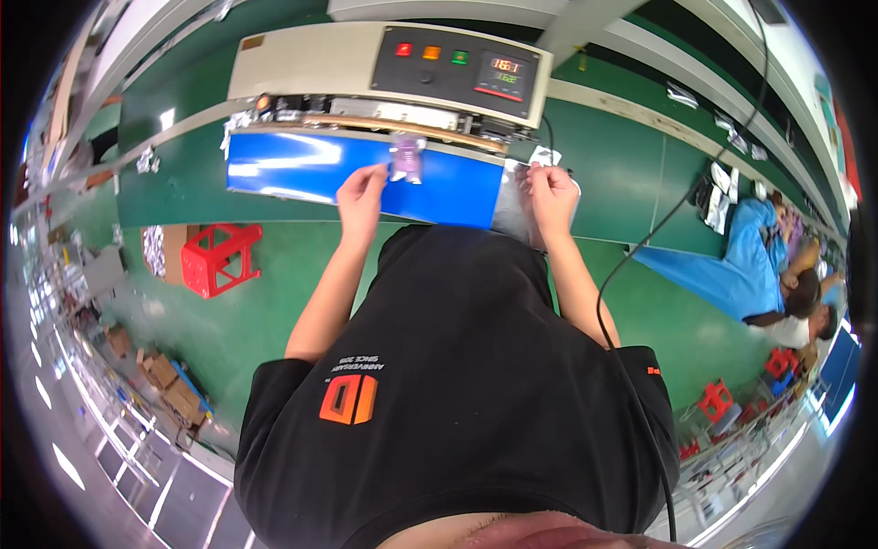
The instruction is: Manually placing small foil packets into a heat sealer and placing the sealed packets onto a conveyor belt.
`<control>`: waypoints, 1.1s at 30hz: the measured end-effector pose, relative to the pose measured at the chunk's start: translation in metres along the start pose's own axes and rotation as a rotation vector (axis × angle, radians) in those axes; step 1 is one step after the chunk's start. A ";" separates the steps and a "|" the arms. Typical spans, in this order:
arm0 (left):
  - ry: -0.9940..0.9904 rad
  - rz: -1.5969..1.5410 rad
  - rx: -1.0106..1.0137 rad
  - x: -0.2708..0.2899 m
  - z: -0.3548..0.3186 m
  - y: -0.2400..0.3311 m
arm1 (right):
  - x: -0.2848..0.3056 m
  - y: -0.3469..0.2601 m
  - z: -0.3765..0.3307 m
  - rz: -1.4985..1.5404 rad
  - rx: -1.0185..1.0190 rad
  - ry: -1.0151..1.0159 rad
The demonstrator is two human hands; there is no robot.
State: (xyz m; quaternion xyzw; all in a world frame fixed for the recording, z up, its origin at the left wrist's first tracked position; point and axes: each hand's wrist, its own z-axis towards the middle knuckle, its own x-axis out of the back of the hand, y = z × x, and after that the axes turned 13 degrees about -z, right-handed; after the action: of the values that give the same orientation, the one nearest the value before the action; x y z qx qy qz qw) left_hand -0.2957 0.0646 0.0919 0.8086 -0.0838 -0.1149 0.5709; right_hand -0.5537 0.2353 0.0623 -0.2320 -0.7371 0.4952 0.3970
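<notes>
the left hand (363,188) rests on the blue conveyor belt (302,165) of the band sealing machine (366,64), its grip pinching the edge of a small purple pouch (406,157) that lies under the sealing head. the right hand (551,194) is at the belt's right end, its grip closed on a silver foil bag (514,206). a red plastic stool (219,259) stands on the green floor.

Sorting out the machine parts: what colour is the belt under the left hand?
Bright blue conveyor belt, glossy with white glare, seen in the head view.
</notes>
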 end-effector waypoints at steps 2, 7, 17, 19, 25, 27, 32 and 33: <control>-0.011 0.025 0.005 -0.002 -0.013 -0.004 | 0.029 0.015 0.011 -0.201 0.175 0.196; -0.125 0.104 0.042 -0.039 -0.040 -0.021 | 0.087 0.061 0.056 -0.063 -0.103 0.337; -0.052 0.384 -0.154 -0.061 -0.096 -0.023 | 0.204 0.195 0.316 -1.381 0.603 0.363; 0.120 0.376 0.004 -0.053 -0.119 -0.024 | 0.216 0.211 0.367 -1.627 0.501 0.114; 0.279 0.509 0.066 -0.038 -0.194 -0.030 | 0.253 0.226 0.468 -1.242 -0.254 0.104; 0.251 0.572 0.079 -0.044 -0.210 -0.038 | 0.252 0.228 0.482 -1.209 -0.402 0.053; 0.222 0.362 0.246 -0.048 -0.210 -0.039 | 0.235 0.222 0.461 -1.153 -0.179 0.229; 0.210 0.356 0.251 -0.051 -0.203 -0.038 | 0.226 0.214 0.450 -1.031 -0.137 0.229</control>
State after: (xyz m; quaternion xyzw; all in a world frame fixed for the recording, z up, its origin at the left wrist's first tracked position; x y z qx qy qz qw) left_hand -0.2873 0.2741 0.1261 0.8534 -0.1786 0.0835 0.4825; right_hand -1.0619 0.2421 -0.1405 0.0823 -0.7380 0.1583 0.6507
